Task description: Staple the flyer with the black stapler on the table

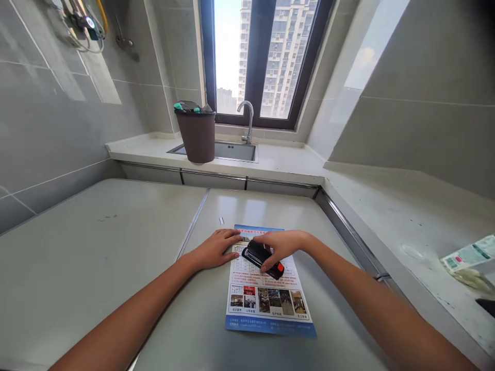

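A printed flyer (266, 306) with blue bands, red text and small photos lies flat on the pale table. My right hand (284, 246) is wrapped round a black stapler (257, 252) with a red patch at its near end, over the upper half of the flyer. Resting at the flyer's left edge, my left hand (218, 249) has its fingers stretched out, the fingertips on the paper. Just beyond the left hand lies a small strip of staples (221, 220), whitish and thin.
Two pale table panels (127, 247) meet at a seam. Behind them runs a white counter (286, 159) with a sink (235, 150), a faucet (249, 121) and a brown bin (197, 136). A green-white package (469, 253) lies on the right counter.
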Motion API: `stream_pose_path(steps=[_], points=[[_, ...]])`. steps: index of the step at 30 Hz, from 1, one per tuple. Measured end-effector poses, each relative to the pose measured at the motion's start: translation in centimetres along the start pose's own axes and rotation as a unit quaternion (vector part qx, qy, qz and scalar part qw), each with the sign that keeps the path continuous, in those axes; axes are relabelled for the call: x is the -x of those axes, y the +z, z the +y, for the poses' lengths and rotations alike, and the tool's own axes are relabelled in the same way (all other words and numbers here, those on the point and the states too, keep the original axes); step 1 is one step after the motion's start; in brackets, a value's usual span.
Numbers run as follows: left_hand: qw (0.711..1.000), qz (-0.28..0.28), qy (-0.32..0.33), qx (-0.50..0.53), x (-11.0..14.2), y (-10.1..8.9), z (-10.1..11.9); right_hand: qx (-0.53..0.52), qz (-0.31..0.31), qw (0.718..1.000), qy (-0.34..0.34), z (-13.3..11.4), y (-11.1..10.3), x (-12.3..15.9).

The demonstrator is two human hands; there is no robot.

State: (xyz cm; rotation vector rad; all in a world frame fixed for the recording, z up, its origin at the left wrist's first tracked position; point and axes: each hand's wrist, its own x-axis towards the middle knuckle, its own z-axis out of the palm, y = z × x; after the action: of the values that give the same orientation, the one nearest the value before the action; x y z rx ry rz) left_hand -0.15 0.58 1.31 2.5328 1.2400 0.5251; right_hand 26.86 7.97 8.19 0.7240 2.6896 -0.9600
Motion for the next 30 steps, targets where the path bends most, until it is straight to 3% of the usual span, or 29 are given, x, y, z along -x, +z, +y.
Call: stream_pose_path(steps=[5,13,18,21,24,30], points=[[0.999,-0.007,-0.011,0.037,0.2,-0.9,0.3,0.020,-0.086,0.994,-0.058,0.3,-1.1,-2.5],[1.000,0.013,0.010,-0.004,0.5,-0.9,0.8,0.063,-0.090,0.990,-0.089,0.0,-1.8,-3.5],[0.999,0.005,0.033,0.038,0.8,-0.3,1.0,0.028,-0.085,0.993,-0.077,-0.1,-1.4,-3.9],[0.998,0.011,0.020,0.058,1.0,-0.2,1.2,-0.021,-0.043,0.998,-0.048,0.2,-1.1,-2.9],[0.997,0.003,0.013,0.071,1.3,-0.1,1.2,-0.051,0.036,0.998,-0.018,0.6,-0.1,-0.5],[0.997,-0.019,0.005,0.079,1.5,0.3,-0.1,-0.080,0.217,0.973,0.025,0.7,4.8,3.9]])
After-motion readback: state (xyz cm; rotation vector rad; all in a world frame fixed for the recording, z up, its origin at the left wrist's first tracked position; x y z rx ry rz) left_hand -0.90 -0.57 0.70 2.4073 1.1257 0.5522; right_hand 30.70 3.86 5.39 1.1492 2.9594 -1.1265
